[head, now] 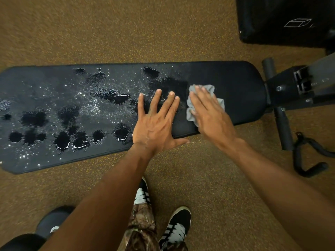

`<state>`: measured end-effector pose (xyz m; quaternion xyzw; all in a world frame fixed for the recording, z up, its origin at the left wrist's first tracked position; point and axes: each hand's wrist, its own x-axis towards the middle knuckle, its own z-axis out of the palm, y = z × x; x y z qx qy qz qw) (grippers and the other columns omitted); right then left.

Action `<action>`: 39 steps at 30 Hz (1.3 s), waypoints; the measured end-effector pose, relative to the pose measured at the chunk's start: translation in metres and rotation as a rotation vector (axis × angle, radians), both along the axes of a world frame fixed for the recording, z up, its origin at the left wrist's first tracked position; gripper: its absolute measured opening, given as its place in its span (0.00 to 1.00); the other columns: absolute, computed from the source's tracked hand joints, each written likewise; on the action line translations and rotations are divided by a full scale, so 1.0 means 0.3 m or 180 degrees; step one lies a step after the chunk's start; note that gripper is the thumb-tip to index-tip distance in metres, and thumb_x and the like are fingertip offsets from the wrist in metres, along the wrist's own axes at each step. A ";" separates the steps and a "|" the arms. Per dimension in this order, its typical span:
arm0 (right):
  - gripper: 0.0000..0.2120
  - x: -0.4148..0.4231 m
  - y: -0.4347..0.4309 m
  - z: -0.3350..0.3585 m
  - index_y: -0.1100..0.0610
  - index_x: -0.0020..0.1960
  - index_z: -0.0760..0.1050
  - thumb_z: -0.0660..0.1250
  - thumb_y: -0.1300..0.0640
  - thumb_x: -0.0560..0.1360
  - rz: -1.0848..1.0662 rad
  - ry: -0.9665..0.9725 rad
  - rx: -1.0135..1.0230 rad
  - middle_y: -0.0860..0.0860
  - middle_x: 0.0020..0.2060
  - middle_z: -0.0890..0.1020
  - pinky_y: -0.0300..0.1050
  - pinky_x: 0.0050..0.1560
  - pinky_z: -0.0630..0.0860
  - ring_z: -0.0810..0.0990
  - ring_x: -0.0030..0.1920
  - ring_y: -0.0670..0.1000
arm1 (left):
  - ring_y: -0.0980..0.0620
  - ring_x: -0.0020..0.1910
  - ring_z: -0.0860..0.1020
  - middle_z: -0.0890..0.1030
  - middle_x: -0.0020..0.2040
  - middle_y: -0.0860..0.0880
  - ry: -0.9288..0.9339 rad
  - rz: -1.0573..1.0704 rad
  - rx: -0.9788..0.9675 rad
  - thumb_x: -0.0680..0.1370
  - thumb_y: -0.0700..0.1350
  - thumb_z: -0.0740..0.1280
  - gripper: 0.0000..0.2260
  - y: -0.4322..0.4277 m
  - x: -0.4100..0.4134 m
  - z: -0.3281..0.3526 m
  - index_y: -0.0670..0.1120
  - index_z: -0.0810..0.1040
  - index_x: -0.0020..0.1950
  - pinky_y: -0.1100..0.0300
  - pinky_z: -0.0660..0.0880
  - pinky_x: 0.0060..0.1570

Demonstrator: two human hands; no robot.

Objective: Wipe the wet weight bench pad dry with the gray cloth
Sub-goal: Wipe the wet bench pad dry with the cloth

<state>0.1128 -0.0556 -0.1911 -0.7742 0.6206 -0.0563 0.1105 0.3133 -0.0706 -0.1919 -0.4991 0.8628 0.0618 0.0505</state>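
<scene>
the gray cloth (204,91) is pressed to the weight bench pad (237,91) under the flat right hand (211,113) and largely hidden by it; the left hand (155,122) is laid spread beside it, on beaded water (116,96).

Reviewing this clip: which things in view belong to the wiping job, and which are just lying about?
In the job: bench pad, water puddles, gray cloth under the right hand, left hand flat on the pad.
Lying about: black padded box, curved handle on the floor.
</scene>
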 end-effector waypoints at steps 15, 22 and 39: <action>0.24 0.062 -0.140 0.003 0.63 0.78 0.61 0.51 0.55 0.85 -0.0080 -0.0210 -0.0140 0.59 0.77 0.64 0.57 0.78 0.55 0.59 0.79 0.58 | 0.40 0.82 0.47 0.53 0.83 0.50 -0.0019 0.0007 0.0007 0.66 0.81 0.56 0.55 -0.003 -0.003 -0.005 0.47 0.51 0.83 0.28 0.45 0.74; 0.21 -0.023 -0.279 0.032 0.64 0.75 0.63 0.53 0.58 0.84 -0.0614 -0.0195 -0.0219 0.61 0.73 0.68 0.58 0.72 0.66 0.64 0.75 0.60 | 0.39 0.81 0.49 0.56 0.83 0.49 0.0024 0.0010 -0.0016 0.65 0.81 0.57 0.55 -0.001 -0.003 -0.004 0.47 0.53 0.83 0.29 0.46 0.74; 0.20 -0.003 -0.348 0.002 0.66 0.73 0.65 0.54 0.60 0.83 -0.0618 -0.0204 -0.0295 0.62 0.70 0.70 0.60 0.71 0.67 0.66 0.72 0.62 | 0.40 0.82 0.48 0.55 0.83 0.49 0.0020 0.0036 0.0039 0.66 0.81 0.55 0.55 -0.002 -0.004 -0.009 0.47 0.53 0.83 0.30 0.46 0.74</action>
